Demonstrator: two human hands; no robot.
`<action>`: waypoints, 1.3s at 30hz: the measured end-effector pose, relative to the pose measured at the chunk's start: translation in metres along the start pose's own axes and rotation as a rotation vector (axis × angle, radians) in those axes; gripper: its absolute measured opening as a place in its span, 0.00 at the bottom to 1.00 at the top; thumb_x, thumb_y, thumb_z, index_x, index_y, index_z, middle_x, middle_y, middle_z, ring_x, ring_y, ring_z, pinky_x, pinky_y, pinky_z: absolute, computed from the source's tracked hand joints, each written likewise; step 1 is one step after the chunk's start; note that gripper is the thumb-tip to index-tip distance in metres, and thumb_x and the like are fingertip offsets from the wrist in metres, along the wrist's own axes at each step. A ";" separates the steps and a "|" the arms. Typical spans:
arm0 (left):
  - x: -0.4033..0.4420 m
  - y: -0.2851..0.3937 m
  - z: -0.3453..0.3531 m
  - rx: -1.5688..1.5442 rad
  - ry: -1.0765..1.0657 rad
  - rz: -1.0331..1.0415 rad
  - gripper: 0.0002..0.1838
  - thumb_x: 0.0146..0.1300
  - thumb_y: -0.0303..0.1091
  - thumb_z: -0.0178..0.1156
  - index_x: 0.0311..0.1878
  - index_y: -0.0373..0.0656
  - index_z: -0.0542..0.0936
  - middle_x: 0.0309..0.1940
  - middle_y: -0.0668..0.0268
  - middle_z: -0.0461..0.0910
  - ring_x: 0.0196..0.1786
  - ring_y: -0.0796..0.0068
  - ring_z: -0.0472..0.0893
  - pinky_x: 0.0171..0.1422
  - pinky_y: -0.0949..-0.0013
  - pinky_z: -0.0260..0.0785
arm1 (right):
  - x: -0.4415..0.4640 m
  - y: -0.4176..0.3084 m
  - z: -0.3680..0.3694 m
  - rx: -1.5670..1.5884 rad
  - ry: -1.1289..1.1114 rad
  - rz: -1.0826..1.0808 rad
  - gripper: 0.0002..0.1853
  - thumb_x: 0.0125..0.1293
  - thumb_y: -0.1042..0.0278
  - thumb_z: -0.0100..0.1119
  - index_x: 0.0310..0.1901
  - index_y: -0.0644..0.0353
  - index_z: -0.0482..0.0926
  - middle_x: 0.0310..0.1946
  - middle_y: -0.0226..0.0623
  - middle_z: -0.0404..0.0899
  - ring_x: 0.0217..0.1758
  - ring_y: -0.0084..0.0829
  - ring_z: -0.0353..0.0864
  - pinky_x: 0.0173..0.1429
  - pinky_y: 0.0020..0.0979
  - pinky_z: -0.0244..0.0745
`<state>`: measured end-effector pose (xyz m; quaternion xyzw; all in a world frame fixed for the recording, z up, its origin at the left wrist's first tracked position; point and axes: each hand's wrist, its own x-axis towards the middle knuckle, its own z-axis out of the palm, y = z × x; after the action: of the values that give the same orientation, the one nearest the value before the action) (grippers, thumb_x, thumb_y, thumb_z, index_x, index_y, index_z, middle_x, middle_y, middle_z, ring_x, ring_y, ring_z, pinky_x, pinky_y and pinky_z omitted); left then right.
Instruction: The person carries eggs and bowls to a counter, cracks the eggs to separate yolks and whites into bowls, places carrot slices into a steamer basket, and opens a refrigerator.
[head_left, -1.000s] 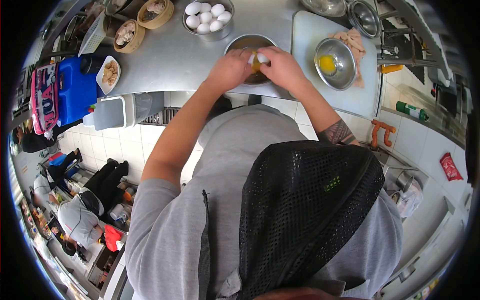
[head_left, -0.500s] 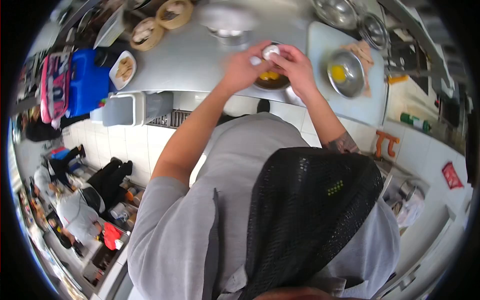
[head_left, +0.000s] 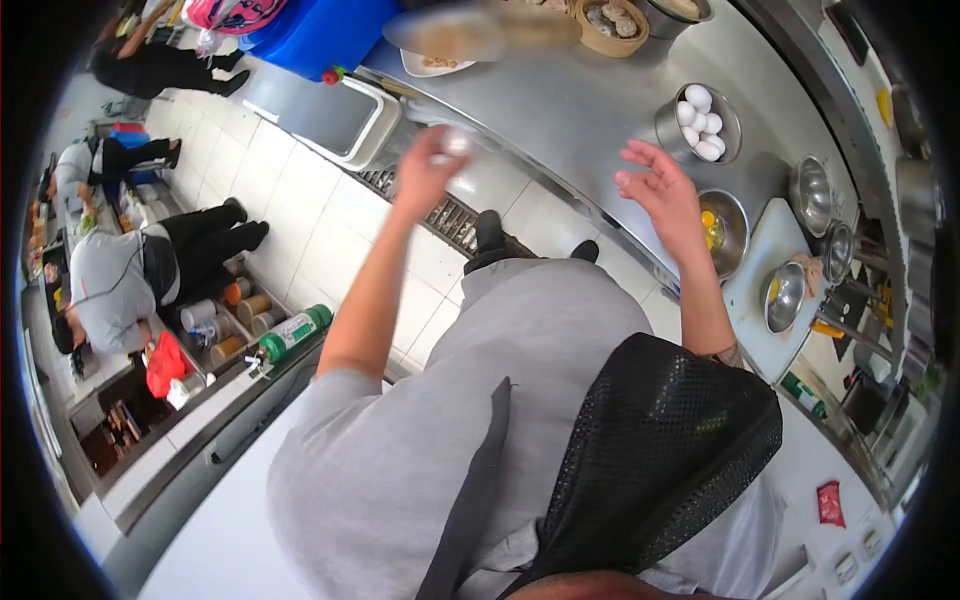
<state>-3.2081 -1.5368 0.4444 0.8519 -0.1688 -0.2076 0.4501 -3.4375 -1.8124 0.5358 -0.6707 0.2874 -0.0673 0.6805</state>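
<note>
Stainless counter [head_left: 560, 115] runs diagonally from upper left to right, white tile floor [head_left: 300, 230] below it, a drain grate [head_left: 455, 225] in the floor near the person's shoes. Grey bin [head_left: 322, 110] with a white rim is by the counter's near edge, blue container [head_left: 320, 40] beside it. Three other people at left, one bent over a work surface [head_left: 115, 285]. On the counter: deep metal pot [head_left: 668, 132] of white eggs [head_left: 699, 97], and closer in a metal bowl [head_left: 734, 225] with yolks. White cutting board [head_left: 745, 320] next to that, carrying a smaller metal bowl [head_left: 790, 297], yellow inside. Left hand [head_left: 428, 170] is out near the bin rim, fingers curled round a whitish piece, looks like eggshell [head_left: 455, 145]; motion blur, exact finger gap can't be read. Right hand [head_left: 660, 190] is half open, fingers spread and loosely bent, nothing in it, just beside the yolk bowl. Shell sits at the left fingertips, well apart from the bowls; too blurred to tell its long axis or which way it points. Yolk bowl is round, mouth up.
</note>
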 end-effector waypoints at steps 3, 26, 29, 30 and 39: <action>0.061 -0.105 -0.087 0.106 0.182 -0.144 0.35 0.58 0.41 0.77 0.68 0.44 0.76 0.48 0.55 0.87 0.46 0.65 0.86 0.51 0.61 0.79 | 0.018 -0.002 0.004 -0.254 0.038 -0.072 0.33 0.68 0.59 0.74 0.70 0.62 0.74 0.63 0.44 0.80 0.53 0.28 0.85 0.57 0.32 0.80; -0.038 0.074 0.082 -0.411 -0.637 -0.175 0.24 0.69 0.34 0.70 0.66 0.38 0.79 0.40 0.66 0.83 0.41 0.77 0.83 0.46 0.71 0.79 | 0.104 0.070 -0.185 0.586 0.324 -0.169 0.19 0.73 0.73 0.55 0.62 0.71 0.71 0.45 0.49 0.82 0.43 0.39 0.83 0.51 0.36 0.82; -0.066 0.126 0.150 -0.243 -0.661 0.035 0.26 0.67 0.32 0.73 0.65 0.37 0.79 0.46 0.64 0.84 0.45 0.77 0.84 0.48 0.71 0.79 | 0.014 0.052 -0.168 0.900 0.376 0.024 0.18 0.75 0.69 0.58 0.61 0.68 0.73 0.46 0.44 0.82 0.40 0.31 0.82 0.46 0.31 0.80; -0.072 0.137 0.177 -0.234 -0.666 0.044 0.26 0.67 0.32 0.73 0.65 0.37 0.79 0.46 0.64 0.84 0.45 0.77 0.84 0.48 0.71 0.79 | -0.010 0.052 -0.170 0.527 0.378 0.121 0.19 0.75 0.68 0.59 0.63 0.66 0.73 0.46 0.41 0.82 0.39 0.28 0.81 0.43 0.30 0.79; -0.100 0.211 0.335 -0.095 -0.724 0.430 0.27 0.62 0.26 0.75 0.63 0.34 0.78 0.50 0.62 0.84 0.49 0.76 0.84 0.55 0.70 0.79 | -0.114 0.061 -0.184 -0.389 0.822 -0.553 0.23 0.72 0.65 0.65 0.66 0.57 0.76 0.53 0.41 0.80 0.50 0.32 0.84 0.49 0.31 0.80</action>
<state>-3.4840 -1.8364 0.4707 0.6477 -0.4800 -0.4024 0.4337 -3.6381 -1.9128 0.5243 -0.7536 0.3500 -0.4468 0.3317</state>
